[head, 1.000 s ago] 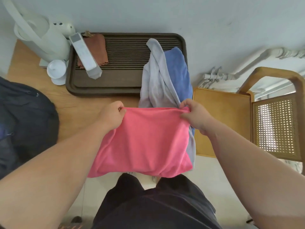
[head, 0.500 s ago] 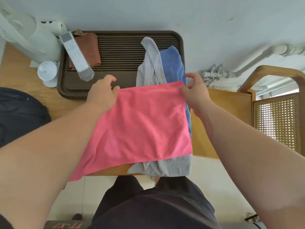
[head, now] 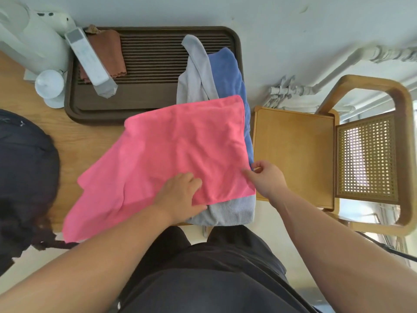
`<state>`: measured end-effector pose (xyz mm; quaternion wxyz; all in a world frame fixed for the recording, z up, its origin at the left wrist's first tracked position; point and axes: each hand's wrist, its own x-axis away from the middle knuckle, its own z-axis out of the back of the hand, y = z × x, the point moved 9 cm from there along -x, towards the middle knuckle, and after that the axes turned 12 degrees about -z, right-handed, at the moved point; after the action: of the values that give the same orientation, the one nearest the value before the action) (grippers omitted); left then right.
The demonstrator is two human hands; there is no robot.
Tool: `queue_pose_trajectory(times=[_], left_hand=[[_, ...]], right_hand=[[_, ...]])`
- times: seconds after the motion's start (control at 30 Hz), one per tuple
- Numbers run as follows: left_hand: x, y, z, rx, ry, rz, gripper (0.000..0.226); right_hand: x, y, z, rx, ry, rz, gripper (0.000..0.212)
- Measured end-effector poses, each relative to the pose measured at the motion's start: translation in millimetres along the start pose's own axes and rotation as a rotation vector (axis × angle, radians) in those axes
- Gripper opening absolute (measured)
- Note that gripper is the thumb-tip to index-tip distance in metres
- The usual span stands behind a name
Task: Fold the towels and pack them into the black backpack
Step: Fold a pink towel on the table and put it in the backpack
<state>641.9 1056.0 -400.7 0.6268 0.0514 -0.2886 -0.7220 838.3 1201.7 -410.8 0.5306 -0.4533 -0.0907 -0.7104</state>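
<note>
A: Any writing to read here?

B: None that I can make out. The white slab-shaped device (head: 90,62) lying on the dark tray (head: 94,117) has pale bluish marks along its face, too blurred to read as letters or numbers.

A: And the white jug (head: 29,41) beside it?

B: A few dark spots near its top, but they form no legible word or sign.

A: The pink towel (head: 180,143), the black backpack (head: 22,166)?

B: Both look like plain cloth as far as they show, and any small tag or print is too small to tell.
</note>
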Motion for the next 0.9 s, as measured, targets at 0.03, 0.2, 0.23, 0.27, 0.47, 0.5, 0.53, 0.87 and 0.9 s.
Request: queue_pose_trajectory(times=[0.03, 0.2, 0.23, 0.27, 0.47, 0.5, 0.53, 0.87, 0.9], left_hand=[[0, 7, -7, -0.041, -0.053, -0.022, 0.049], [4, 13, -15, -0.116, -0.098, -0.016, 0.029], [5, 12, -15, -0.105, -0.088, -0.015, 0.023], [6, 12, -13, -0.091, -0.080, -0.012, 0.017], [8, 8, -11, 0.040, -0.038, 0.036, 0.021], [9, 8, -10, 0.052, -0.033, 0.047, 0.026], [9, 6, -11, 0.054, -0.052, 0.063, 0.030], [29, -12, -9, 0.086, -0.069, 0.248, 0.024], [35, -19, -1, 0.088, -0.005, 0.281, 0.021]], right_hand=[[0, 5, -2, 0.015, -0.007, -0.010, 0.028], [2, 10, -9, 0.095, -0.040, 0.014, 0.029], [3, 9, -9, 0.099, -0.039, 0.021, 0.031], [4, 9, -8, 0.097, -0.036, 0.031, 0.030], [9, 17, -7, 0.074, -0.117, 0.031, 0.009], [8, 21, -6, 0.074, -0.125, 0.017, 0.008], [8, 25, -5, 0.074, -0.134, 0.002, 0.008], [21, 0, 2, 0.214, 0.142, 0.154, 0.038], [30, -16, -3, 0.203, 0.157, 0.234, 0.039]])
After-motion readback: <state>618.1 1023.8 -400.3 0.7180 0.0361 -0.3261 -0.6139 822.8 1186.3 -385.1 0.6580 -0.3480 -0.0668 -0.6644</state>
